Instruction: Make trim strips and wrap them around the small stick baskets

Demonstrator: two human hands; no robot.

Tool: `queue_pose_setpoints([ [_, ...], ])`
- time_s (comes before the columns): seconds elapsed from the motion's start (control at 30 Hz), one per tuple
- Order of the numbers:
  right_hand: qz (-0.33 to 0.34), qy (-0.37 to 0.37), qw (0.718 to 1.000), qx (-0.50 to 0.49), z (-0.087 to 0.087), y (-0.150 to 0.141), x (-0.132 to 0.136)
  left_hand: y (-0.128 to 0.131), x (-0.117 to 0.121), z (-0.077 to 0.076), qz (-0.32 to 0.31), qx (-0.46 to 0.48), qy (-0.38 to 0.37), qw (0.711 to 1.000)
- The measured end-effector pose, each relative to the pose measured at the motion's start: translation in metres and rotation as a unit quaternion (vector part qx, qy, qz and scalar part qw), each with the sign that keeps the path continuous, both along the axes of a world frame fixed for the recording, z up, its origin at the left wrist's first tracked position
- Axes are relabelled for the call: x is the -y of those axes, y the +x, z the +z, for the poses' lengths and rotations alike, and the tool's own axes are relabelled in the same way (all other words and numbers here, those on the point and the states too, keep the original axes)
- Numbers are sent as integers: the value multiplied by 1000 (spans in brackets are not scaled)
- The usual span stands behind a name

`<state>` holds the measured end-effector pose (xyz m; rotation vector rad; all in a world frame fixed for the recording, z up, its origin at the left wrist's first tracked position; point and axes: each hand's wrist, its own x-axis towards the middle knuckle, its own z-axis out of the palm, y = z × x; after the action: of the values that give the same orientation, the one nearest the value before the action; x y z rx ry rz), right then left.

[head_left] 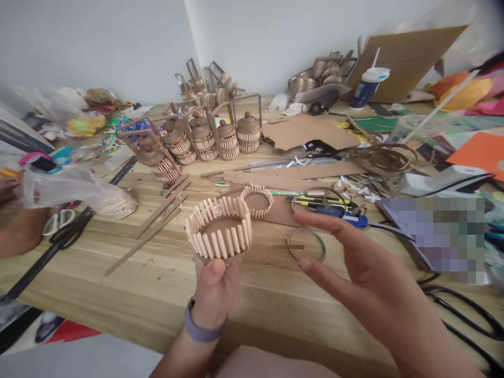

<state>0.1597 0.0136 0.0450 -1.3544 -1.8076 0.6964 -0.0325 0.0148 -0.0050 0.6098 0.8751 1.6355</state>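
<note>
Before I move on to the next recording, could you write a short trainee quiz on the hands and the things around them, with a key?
1. Multiple choice: what does the left hand hold?
a) a lidded cup
b) a ring of short pale sticks
c) a pair of scissors

2. True or false: the right hand is closed tightly around an object.

3. Short answer: a second stick ring lies beyond the held one. In the picture, is it to the left or the right of it?

Key:
1. b
2. False; its thumb and forefinger are spread apart and it holds nothing.
3. To the right.
</note>
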Motion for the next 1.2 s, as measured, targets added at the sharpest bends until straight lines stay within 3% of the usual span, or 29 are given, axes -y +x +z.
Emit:
queue_pose_setpoints([
  [0.2,-5,31,999,15,-2,-1,-6,-1,1,-2,-19,31,4,999],
  [0.4,19,7,999,-25,-4,1,-7,-1,3,-6,-25,60,15,998],
  [0.8,41,-35,994,-95,-7,-6,-14,5,10,-5,-228,178,84,954],
  [1.2,79,-77,987,-118,-7,-7,-14,7,15,-16,-204,186,57,960],
])
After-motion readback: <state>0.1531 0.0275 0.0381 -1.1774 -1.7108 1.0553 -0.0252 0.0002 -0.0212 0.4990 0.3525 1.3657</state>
